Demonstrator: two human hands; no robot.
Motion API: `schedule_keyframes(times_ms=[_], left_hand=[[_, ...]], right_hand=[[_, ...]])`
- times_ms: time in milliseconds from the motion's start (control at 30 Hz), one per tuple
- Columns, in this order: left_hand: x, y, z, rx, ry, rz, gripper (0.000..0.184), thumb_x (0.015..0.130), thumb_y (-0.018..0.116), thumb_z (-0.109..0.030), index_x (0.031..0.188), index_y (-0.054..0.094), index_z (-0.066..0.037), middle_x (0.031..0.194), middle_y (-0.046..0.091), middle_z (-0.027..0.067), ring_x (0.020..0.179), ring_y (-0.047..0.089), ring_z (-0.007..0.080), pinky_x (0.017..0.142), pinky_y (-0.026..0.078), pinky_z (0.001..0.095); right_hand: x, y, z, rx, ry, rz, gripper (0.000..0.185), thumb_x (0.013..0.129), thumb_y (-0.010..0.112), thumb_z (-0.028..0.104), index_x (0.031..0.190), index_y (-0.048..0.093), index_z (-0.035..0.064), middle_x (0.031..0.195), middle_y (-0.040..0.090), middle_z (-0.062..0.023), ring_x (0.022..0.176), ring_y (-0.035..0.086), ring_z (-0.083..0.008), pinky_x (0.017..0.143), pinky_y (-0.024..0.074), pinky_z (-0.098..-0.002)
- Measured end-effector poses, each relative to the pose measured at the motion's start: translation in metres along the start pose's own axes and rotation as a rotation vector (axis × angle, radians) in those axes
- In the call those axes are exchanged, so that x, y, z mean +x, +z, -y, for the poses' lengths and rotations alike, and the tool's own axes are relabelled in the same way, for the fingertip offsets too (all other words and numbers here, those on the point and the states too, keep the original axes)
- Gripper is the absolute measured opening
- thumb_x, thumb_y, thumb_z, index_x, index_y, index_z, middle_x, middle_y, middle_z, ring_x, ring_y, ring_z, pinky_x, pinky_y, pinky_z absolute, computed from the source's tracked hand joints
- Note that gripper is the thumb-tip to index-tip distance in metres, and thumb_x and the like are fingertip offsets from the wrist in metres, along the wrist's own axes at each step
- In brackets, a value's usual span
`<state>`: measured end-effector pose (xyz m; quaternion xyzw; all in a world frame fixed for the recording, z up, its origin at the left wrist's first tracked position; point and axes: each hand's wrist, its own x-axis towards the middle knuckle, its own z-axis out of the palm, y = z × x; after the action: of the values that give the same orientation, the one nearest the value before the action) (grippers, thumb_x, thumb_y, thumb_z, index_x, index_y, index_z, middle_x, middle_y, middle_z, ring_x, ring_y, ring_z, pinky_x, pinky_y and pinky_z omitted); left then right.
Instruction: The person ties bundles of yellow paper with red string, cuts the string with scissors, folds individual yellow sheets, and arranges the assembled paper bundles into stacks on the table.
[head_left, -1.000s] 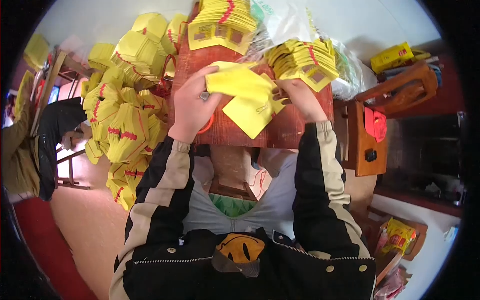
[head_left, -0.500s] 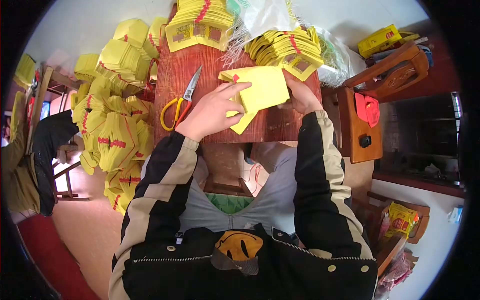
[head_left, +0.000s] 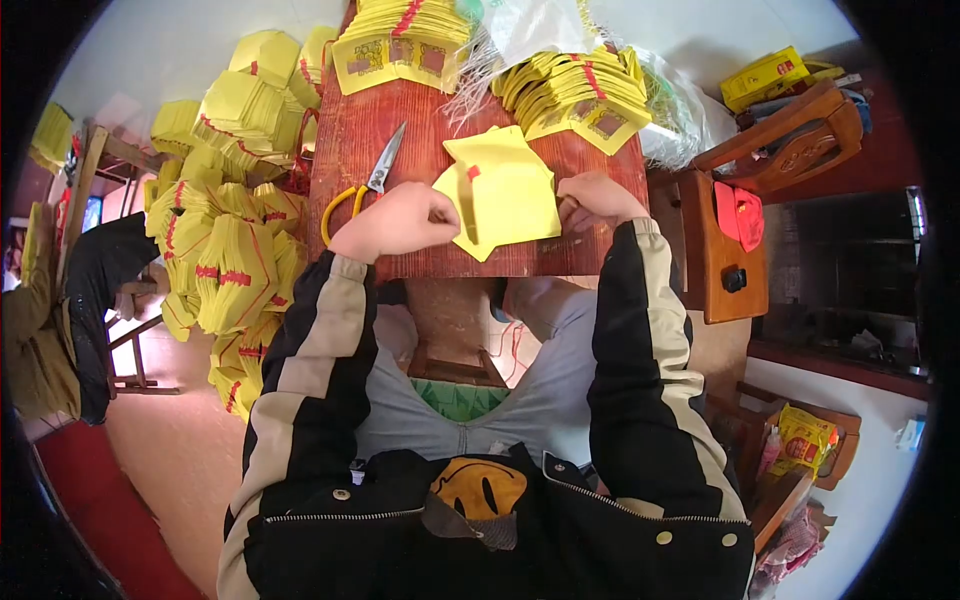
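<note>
"How does the left hand (head_left: 400, 222) look on your feed?"

"I see it loosely curled, fingertips drawn in toward the thumb, just beside the left edge of the folded bright yellow paper (head_left: 515, 195). From here I can't tell whether it pinches anything."

"And the right hand (head_left: 600, 203)?"

"Its fingers are bent too, close by the paper's right edge. I can't tell whether it touches that edge or has hold of it."

"Where does the paper lie?"

"Between the hands, on the dark red wooden table (head_left: 350, 130), toward the near side. I count overlapping angular parts, with a small red patch (head_left: 473, 173) on the left."

"What's around it?"

"On the left I have steel scissors with yellow and red handles (head_left: 378, 178), blades pointing to the far side. Farther off are a left stack of printed yellow paper (head_left: 400, 55) and a right stack of the same (head_left: 578, 95), both marked with red."
</note>
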<state>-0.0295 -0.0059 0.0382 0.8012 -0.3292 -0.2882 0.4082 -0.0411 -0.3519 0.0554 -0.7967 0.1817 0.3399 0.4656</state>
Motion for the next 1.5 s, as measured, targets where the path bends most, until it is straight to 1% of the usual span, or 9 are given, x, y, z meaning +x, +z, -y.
schedule_keyframes(times_ms=[133,300,500,567,800,967,1167,1300,1500], left_hand=[[0.007,0.001,0.017,-0.225,-0.158,-0.29,0.022,0.089,0.07,-0.017,0.089,0.072,0.005,0.077,0.073,0.0178,0.071,0.072,0.0251,0.068,0.056,0.0366],[0.014,0.006,0.03,0.348,-0.186,-0.498,0.022,0.091,0.069,-0.018,0.088,0.072,0.004,0.074,0.071,0.0185,0.072,0.072,0.0289,0.069,0.055,0.0398],[0.016,-0.002,0.002,-0.121,-0.081,-0.395,0.028,0.095,0.073,-0.026,0.095,0.075,0.003,0.091,0.074,0.0111,0.079,0.066,0.0167,0.074,0.052,0.0322],[0.029,0.01,0.017,-0.245,0.229,-0.537,0.026,0.093,0.076,-0.024,0.098,0.077,0.001,0.091,0.076,0.0122,0.083,0.07,0.0209,0.079,0.055,0.0352],[0.044,0.034,-0.003,-0.141,0.164,-0.484,0.03,0.087,0.076,-0.005,0.117,0.077,-0.006,0.111,0.076,0.0102,0.092,0.066,0.0202,0.08,0.053,0.0318],[0.062,0.045,0.004,-0.037,0.376,-0.674,0.03,0.083,0.073,-0.003,0.112,0.077,-0.007,0.108,0.075,0.012,0.089,0.07,0.0292,0.084,0.056,0.0421],[0.063,0.037,-0.005,-0.165,0.096,-0.561,0.013,0.089,0.078,-0.009,0.101,0.078,-0.003,0.092,0.075,0.0089,0.093,0.068,0.0189,0.084,0.053,0.0328],[0.064,0.035,0.0,-0.455,0.046,-0.447,0.011,0.094,0.076,-0.009,0.098,0.075,0.001,0.09,0.075,0.0057,0.092,0.068,0.0113,0.083,0.055,0.0283],[0.071,0.039,0.018,-0.745,0.089,-0.343,0.01,0.095,0.074,-0.007,0.101,0.07,0.001,0.098,0.075,0.0057,0.094,0.068,0.0107,0.085,0.056,0.0278]], right_hand=[[0.017,0.0,-0.012,0.07,0.025,-0.08,0.036,0.095,0.06,0.035,0.1,0.067,0.0004,0.086,0.073,-0.0113,0.071,0.074,-0.0273,0.06,0.0555,-0.0379],[0.043,0.007,-0.02,0.014,-0.126,-0.333,0.039,0.097,0.061,0.035,0.096,0.071,-0.0028,0.079,0.072,-0.0133,0.069,0.073,-0.0241,0.06,0.0533,-0.0399],[0.013,0.021,0.012,-0.179,-0.352,-0.577,0.038,0.095,0.063,0.033,0.096,0.074,-0.0036,0.081,0.072,-0.0206,0.082,0.073,-0.0299,0.075,0.0534,-0.0403],[0.004,0.035,0.019,-0.275,-0.464,-0.513,0.037,0.095,0.064,0.033,0.097,0.074,-0.0028,0.096,0.073,-0.0223,0.094,0.071,-0.0354,0.085,0.0537,-0.0419],[-0.01,0.071,0.022,-0.611,-0.964,-0.407,0.027,0.099,0.064,0.027,0.106,0.076,0.0049,0.128,0.065,-0.0246,0.127,0.058,-0.0401,0.105,0.0471,-0.0439],[-0.012,0.08,0.034,-0.193,-0.935,-0.039,0.022,0.103,0.062,0.02,0.103,0.071,0.0008,0.127,0.066,-0.0185,0.126,0.059,-0.0329,0.105,0.0458,-0.0386],[0.005,0.076,0.027,0.338,-0.729,0.047,0.027,0.104,0.064,0.018,0.117,0.073,-0.004,0.125,0.072,-0.0109,0.116,0.064,-0.0132,0.102,0.0496,-0.0304],[0.006,0.067,0.022,0.272,-0.759,-0.144,0.02,0.096,0.074,0.005,0.113,0.077,-0.0029,0.106,0.078,-0.0069,0.095,0.071,-0.0112,0.088,0.0566,-0.0271],[0.001,0.061,0.022,0.027,-0.791,-0.208,0.013,0.089,0.079,0.001,0.101,0.081,0.002,0.103,0.079,-0.0074,0.115,0.068,-0.0184,0.101,0.0521,-0.0337]])
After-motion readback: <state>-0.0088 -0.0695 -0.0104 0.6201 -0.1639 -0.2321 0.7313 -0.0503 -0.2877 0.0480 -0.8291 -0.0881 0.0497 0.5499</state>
